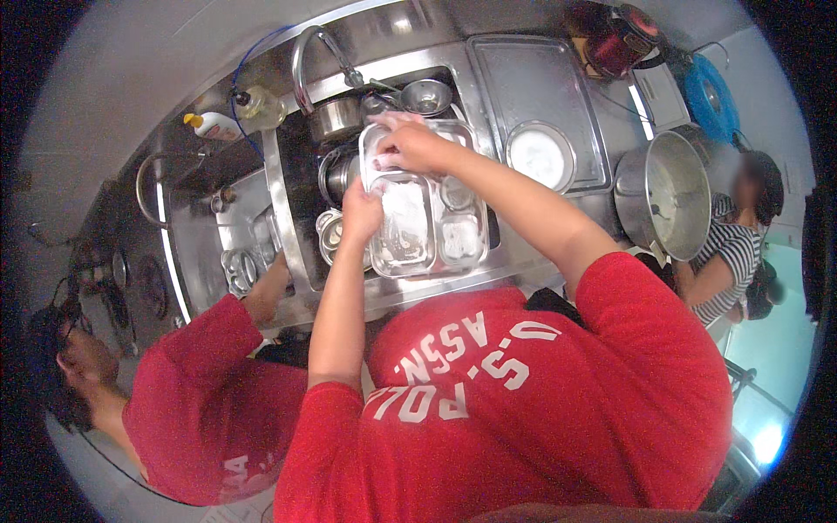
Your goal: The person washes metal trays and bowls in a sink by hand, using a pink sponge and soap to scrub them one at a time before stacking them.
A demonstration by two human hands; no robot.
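Observation:
A metal compartment tray (408, 268), streaked with white suds, is tilted over the sink (301, 253) in front of me. My left hand (361, 212) grips the tray's left edge, thumb on its upper face. My right hand (411, 146) is bent over the far part of the tray, fingers curled against it. Something pale and foamy shows at those fingers; whether it is a cloth, a sponge or only suds I cannot make out. A steel pot (335, 118), a steel bowl (426, 97) and other metal dishes lie in the sink around the tray.
The curved faucet (301, 65) arches over the sink's far left. On the right, a sudsy round bowl (540, 155) stands on a large metal tray (536, 78), with a big steel pot (667, 193) beyond. A co-worker (205, 392) in red is close at my left; another person (728, 261) stands right.

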